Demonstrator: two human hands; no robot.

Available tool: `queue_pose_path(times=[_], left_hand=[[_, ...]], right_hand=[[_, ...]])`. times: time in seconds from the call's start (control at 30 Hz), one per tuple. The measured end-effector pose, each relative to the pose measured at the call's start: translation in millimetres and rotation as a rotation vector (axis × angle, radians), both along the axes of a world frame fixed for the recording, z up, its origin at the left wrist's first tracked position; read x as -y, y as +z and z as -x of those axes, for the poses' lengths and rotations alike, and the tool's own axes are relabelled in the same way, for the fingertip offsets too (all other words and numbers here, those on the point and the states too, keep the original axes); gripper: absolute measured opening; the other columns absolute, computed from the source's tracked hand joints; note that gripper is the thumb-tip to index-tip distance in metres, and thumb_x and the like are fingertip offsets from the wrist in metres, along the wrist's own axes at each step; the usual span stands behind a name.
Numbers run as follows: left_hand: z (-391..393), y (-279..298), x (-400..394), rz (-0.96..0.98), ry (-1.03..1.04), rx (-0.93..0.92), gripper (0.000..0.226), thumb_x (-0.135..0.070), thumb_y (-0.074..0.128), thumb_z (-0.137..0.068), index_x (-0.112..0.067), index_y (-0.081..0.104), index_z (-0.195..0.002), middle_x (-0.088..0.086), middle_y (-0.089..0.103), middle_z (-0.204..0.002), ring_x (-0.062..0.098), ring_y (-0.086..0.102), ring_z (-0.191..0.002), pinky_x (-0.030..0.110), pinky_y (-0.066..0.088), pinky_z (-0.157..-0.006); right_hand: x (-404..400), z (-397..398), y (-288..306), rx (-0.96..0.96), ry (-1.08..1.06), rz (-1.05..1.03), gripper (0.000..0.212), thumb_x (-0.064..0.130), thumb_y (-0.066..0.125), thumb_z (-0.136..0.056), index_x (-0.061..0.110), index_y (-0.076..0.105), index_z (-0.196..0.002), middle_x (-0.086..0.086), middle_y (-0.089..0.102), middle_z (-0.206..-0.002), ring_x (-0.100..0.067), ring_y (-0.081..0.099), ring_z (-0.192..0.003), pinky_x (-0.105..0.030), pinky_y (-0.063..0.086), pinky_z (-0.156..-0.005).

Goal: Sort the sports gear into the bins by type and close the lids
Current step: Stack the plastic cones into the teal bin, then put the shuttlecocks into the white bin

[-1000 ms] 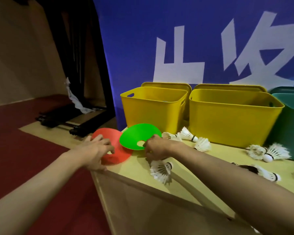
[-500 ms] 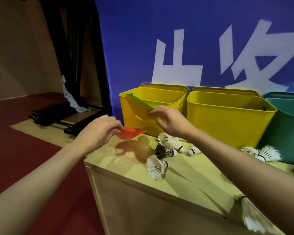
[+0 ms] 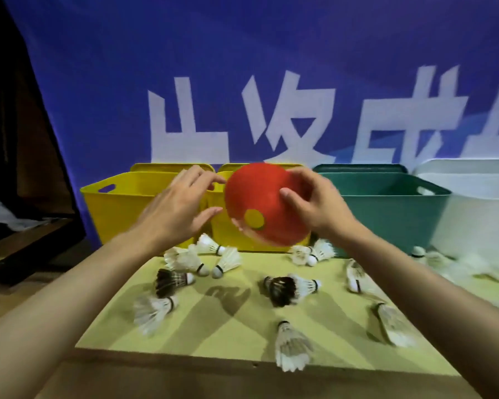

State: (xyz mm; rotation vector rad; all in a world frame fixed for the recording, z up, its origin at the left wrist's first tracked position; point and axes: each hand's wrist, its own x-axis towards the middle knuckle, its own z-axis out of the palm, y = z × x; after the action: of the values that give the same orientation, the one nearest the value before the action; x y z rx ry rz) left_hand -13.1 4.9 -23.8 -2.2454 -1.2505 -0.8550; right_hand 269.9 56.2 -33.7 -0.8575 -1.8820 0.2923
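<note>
Four open plastic bins stand in a row along the back of the table [image 3: 242, 335], below a blue banner [image 3: 242, 53] printed with large white block characters whose upper parts run out of frame; they cannot be read as words. Taking the red cone as the landmark, the first yellow bin [image 3: 118, 211] stands to its left, smooth-walled with a slot handle cut near the rim, and a lid leans upright behind it. The left hand [image 3: 176, 208] hovers just left of the cone, fingers spread and loosely bent, holding nothing; whether its fingertips touch the cone's edge cannot be told. The red cone [image 3: 260, 197] is a shallow round disc of flexible plastic with a round hole in its middle, held tilted in the air in front of the second yellow bin [image 3: 222, 234], which shows through the hole. The right hand [image 3: 320, 205] grips the cone's right side, thumb on the near face and fingers curled over the top rim. To the cone's right stand a dark green bin [image 3: 386, 214] and then a white bin [image 3: 478, 214]. Below the cone, many feathered shuttlecocks [image 3: 291, 347] lie scattered on the pale wooden table, mostly white, two with dark feathers.
</note>
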Motion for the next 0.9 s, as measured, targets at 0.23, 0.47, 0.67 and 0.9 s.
queue_pose_path(times=[0.23,0.47,0.67,0.9], left_hand=[[-66.1,-15.6,-36.8,0.147,-0.044,-0.318,0.018,-0.041,0.059,-0.098,-0.038,0.06,-0.115,-0.016,0.056,-0.108,0.008,0.048,-0.103,0.029,0.051,-0.086],[-84.8,-22.3,-49.5,0.263,0.006,-0.415,0.021,-0.04,0.048,-0.101,-0.04,0.062,-0.117,-0.02,0.057,-0.111,0.004,0.047,-0.104,0.03,0.051,-0.088],[-90.2,-35.9,-62.6,0.341,-0.005,-0.399,0.018,-0.041,0.049,-0.099,-0.041,0.064,-0.109,-0.022,0.055,-0.104,0.0,0.046,-0.098,0.032,0.052,-0.085],[-128.1,-63.2,-55.1,0.439,-0.129,-0.411,0.016,-0.042,0.049,-0.101,-0.046,0.06,-0.112,-0.026,0.053,-0.107,-0.002,0.048,-0.104,0.029,0.05,-0.089]], right_hand=[[-52.1,-139.3,14.1,-0.804,-0.048,0.384,0.033,0.0,0.05,-0.101,0.025,0.062,-0.12,-0.014,0.064,-0.12,-0.017,0.061,-0.084,-0.026,0.053,-0.064],[-132.7,-175.6,9.2,-0.679,-0.21,0.758,0.049,0.007,0.058,-0.096,0.019,0.042,-0.14,-0.012,0.058,-0.12,-0.024,0.061,-0.1,-0.038,0.054,-0.074],[-79.1,-213.5,25.2,-0.308,-0.166,0.774,0.024,0.021,0.061,-0.101,0.011,0.061,-0.123,-0.003,0.057,-0.104,-0.012,0.051,-0.076,-0.024,0.037,-0.06],[6.7,-244.8,-19.4,0.069,-0.337,0.597,0.017,0.029,0.059,-0.101,0.022,0.071,-0.113,0.006,0.072,-0.108,-0.014,0.068,-0.098,-0.03,0.052,-0.078]])
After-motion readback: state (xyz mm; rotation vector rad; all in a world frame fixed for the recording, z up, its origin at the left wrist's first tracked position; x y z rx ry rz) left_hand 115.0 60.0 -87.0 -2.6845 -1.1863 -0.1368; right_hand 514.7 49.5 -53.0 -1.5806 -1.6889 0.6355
